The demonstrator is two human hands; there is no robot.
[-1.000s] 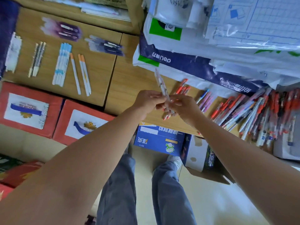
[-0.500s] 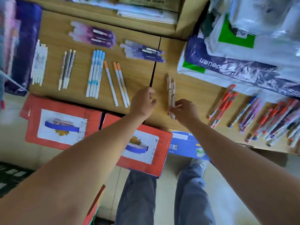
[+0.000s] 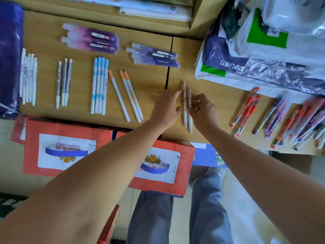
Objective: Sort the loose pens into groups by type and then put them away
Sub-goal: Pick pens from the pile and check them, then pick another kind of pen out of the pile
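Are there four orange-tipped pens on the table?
No, only three orange-tipped pens lie on the wooden table, one a little apart from the other two.

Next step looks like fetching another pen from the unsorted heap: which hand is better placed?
Probably right. The right hand sits on the heap's side of the two pink-topped pens, with the unsorted heap off to its right; the left hand is beyond them and would have to cross the right forearm.

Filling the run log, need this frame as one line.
left hand: fingers touching pink-topped pen pair | right hand: fingers at same pair, grip unclear | pair: side by side on table | unsorted pens: far right
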